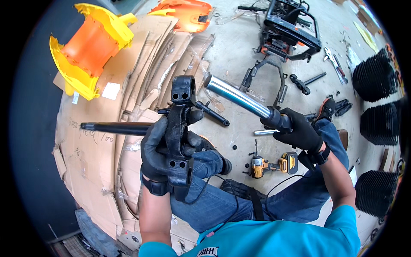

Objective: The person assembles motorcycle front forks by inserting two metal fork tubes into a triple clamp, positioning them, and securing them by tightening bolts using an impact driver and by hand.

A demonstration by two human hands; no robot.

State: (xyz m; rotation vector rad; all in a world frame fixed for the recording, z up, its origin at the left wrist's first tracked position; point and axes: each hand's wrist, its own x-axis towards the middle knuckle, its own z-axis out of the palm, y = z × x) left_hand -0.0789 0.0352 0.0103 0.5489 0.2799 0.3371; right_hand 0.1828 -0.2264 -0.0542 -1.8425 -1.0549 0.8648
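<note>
My gloved left hand (160, 150) grips a black fork clamp (180, 115), held upright, with bolt holes at top and bottom. A long black tube (113, 127) extends left from behind it. My gloved right hand (299, 132) is closed round the black end of a shiny chrome fork tube (237, 98), angled toward the upper left near the clamp, not visibly in it. On the floor below, a yellow cordless drill (269, 167) lies between my legs. A black fork part (214, 113) and a shorter chrome tube (263, 132) lie behind my hands.
Cardboard sheets (90, 158) cover the left side, topped by orange-and-yellow plastic body parts (90, 51). A black vehicle frame (291, 30) stands at the back. Wrenches (336, 64), a clamp with tube (306, 83) and shock absorbers (342, 107) lie right. Black pleated stacks (374, 77) line the right edge.
</note>
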